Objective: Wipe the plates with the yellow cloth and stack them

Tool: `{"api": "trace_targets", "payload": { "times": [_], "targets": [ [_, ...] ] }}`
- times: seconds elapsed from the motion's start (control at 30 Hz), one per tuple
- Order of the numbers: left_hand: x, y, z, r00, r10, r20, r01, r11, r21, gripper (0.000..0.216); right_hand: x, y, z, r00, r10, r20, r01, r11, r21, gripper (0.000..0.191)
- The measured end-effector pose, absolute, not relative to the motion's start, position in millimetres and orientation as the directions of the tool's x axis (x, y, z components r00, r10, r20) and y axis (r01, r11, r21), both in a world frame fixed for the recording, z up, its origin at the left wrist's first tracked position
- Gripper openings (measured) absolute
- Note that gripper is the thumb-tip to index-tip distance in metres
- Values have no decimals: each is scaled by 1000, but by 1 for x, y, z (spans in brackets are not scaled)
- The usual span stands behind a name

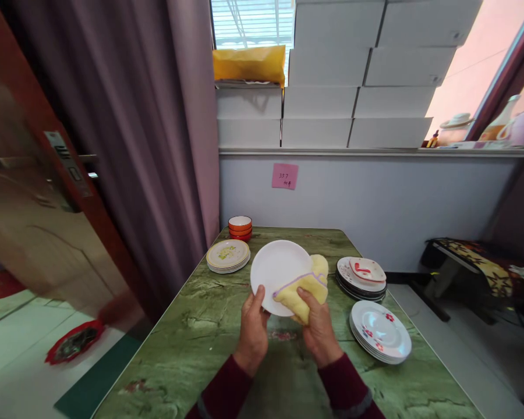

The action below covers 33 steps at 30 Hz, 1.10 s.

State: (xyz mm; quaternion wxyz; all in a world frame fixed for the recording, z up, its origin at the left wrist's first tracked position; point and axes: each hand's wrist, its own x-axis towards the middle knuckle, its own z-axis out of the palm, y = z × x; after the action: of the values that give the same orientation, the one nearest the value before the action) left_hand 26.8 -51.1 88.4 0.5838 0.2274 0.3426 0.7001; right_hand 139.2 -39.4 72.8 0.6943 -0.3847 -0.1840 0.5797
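Above the middle of the table, a plain white plate [275,262] is held up, its face tilted toward me. My left hand [254,331] grips its lower left rim, thumb on the front and fingers behind. My right hand [318,326] is closed on a yellow cloth [303,294] with a purple edge, which wraps over the plate's right side. The right thumb presses the cloth against the plate; the fingers behind are hidden.
On the green table [192,349] stand orange bowls [240,227] and yellow-rimmed plates [227,256] at back left. Mixed plates [361,276] and flower-patterned plates [381,330] are stacked on the right. A pink note [284,176] hangs on the wall.
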Motion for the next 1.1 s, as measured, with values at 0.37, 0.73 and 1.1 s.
{"api": "trace_targets", "payload": {
  "times": [0.37,0.73,1.1],
  "targets": [
    [-16,-32,120,383,865,-325,-548,495,674,40,209,-10,118,-328,943,-48,-112,-90,-990,31],
    [-34,-24,120,-308,941,-143,-594,-72,801,33,240,-27,125,-38,968,247,601,220,-769,60],
    [26,-52,111,-28,988,-154,-612,105,784,40,183,-38,145,-36,965,259,771,191,-607,60]
  ]
}}
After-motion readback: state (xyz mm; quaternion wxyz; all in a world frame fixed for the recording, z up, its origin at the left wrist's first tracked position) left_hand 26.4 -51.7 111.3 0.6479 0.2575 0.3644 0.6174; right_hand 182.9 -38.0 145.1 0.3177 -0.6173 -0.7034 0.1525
